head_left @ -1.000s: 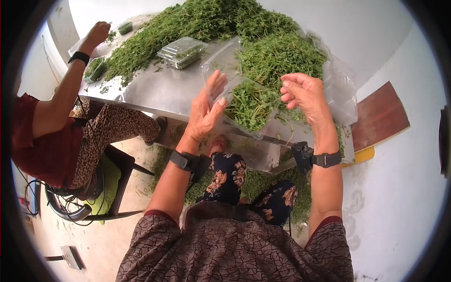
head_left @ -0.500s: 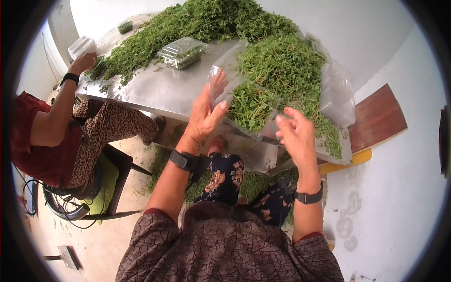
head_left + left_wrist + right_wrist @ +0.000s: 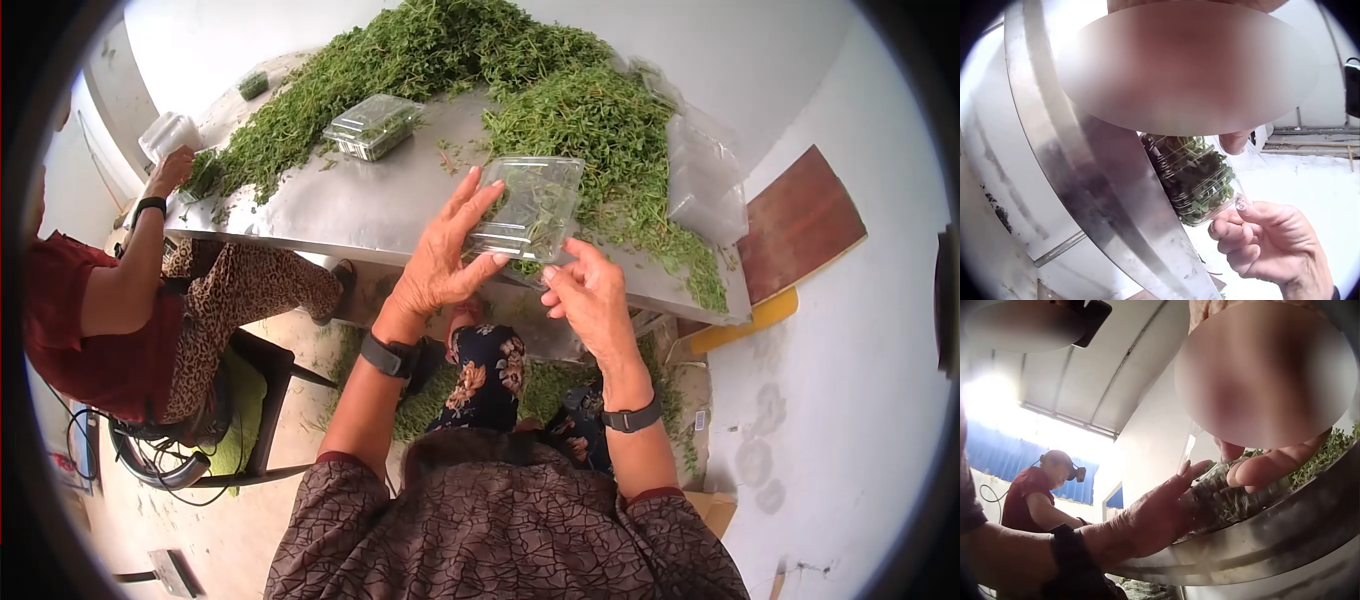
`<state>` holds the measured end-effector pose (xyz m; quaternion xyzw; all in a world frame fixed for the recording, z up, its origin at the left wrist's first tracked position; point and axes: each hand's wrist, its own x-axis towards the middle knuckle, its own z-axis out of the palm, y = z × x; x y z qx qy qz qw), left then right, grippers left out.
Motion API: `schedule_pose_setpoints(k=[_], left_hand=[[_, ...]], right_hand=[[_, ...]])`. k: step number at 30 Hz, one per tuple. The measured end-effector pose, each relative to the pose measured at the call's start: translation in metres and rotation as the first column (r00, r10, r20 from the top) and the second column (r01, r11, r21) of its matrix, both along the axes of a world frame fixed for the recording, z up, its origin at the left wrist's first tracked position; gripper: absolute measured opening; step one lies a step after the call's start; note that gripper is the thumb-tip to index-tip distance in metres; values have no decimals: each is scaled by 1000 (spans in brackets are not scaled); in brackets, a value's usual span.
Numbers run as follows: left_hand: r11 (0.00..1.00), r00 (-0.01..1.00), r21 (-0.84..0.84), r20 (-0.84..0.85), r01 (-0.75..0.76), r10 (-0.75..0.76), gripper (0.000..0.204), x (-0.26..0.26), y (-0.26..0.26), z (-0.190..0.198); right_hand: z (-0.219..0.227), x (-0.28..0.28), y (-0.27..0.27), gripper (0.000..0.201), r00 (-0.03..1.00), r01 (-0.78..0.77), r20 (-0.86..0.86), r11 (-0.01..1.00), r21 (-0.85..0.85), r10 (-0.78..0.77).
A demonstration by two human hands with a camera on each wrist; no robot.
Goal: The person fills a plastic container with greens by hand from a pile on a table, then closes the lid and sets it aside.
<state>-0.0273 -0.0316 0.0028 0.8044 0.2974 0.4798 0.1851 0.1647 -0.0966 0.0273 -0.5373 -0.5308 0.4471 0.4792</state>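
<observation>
Lying mid-frame, clear box (image 3: 540,205) sits between left hand (image 3: 440,258), fingers straight against it, and right hand (image 3: 592,302), pinching lower-right corner.

Brown crackle-patterned top (image 3: 500,515), red cuffs (image 3: 655,494), black wristbands (image 3: 632,416), navy floral trousers (image 3: 487,372)

Green leafy stems (image 3: 590,130); brown crackle-patterned shirt (image 3: 480,520); leopard-print trousers (image 3: 250,290); red-brown board (image 3: 800,225)

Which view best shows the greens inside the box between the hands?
Left wrist: greens show close through the ribbed box, stems and leaves distinct, though a blurred patch hides part. Head: smaller, through the clear lid. Right wrist: dark, partly behind fingers.
</observation>
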Motion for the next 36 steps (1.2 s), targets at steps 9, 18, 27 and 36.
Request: schedule_pose_setpoints(k=[9, 18, 27, 36], left_hand=[[985, 991, -111, -57, -131, 125, 82, 9, -25, 1], [959, 958, -38, -60, -282, 279, 72, 23, -56, -2], [882, 890, -231, 105, -412, 443, 40, 6, -62, 3], [841, 939, -514, 177, -168, 295, 32, 0, -81, -6]], right_hand=[[-7, 18, 2, 49, 901, -145, -410, 989, 21, 141], [-12, 17, 3, 43, 967, -19, -255, 1000, 13, 22], [-14, 40, -5, 38, 961, -179, -212, 984, 21, 180], [-6, 56, -17, 31, 898, -431, -125, 900, -62, 421]])
